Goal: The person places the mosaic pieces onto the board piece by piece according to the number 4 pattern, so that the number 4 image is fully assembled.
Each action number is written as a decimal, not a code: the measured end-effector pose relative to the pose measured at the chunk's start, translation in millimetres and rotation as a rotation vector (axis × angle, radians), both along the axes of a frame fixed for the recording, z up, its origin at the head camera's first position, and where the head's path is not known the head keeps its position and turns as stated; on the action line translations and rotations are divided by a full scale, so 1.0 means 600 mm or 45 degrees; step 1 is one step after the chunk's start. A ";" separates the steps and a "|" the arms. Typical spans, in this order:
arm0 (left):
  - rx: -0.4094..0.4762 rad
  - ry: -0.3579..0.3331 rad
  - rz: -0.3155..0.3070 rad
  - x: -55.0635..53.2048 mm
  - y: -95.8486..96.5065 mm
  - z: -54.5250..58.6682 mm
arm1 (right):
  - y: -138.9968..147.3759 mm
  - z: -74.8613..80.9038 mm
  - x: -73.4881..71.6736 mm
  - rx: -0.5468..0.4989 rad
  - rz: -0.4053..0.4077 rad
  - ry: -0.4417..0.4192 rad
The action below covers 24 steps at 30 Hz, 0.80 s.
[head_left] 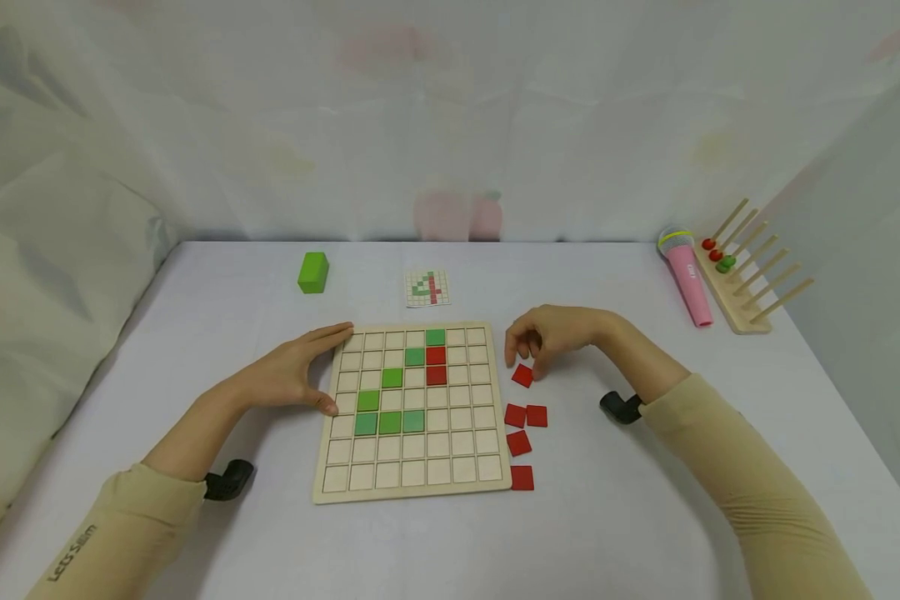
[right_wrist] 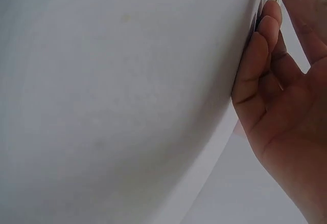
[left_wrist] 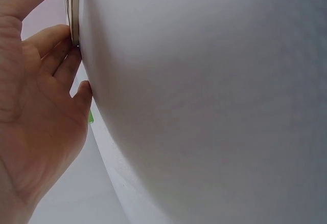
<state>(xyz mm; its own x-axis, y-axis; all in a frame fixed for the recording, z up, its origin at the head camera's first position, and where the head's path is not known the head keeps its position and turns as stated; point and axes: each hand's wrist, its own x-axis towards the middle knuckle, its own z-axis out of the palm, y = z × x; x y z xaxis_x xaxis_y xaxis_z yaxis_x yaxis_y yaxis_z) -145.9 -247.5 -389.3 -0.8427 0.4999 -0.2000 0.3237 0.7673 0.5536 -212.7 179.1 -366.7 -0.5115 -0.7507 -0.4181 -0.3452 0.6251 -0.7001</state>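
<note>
A wooden grid board lies on the table, with green tiles and two red tiles set in its squares. My left hand rests at the board's left edge, thumb and fingers spread along it; the left wrist view shows fingertips at the board's side. To the right of the board, my right hand reaches down over a loose red tile. Its thumb is right at the tile's corner, while the index fingertip stands a little apart from the tile. Several more loose red tiles lie nearer me.
A small pattern card lies behind the board, with a green block to its left. At the back right are a pink toy microphone and a wooden peg rack with red and green beads. A curtain hangs behind the table.
</note>
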 end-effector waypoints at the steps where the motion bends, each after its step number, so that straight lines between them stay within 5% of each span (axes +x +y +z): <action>1: 0.001 -0.001 0.001 0.000 0.000 0.000 | 0.000 -0.001 0.000 0.004 0.005 0.000; 24: 0.010 0.008 -0.006 0.004 0.003 0.005 | -0.007 0.002 0.006 0.059 -0.001 0.073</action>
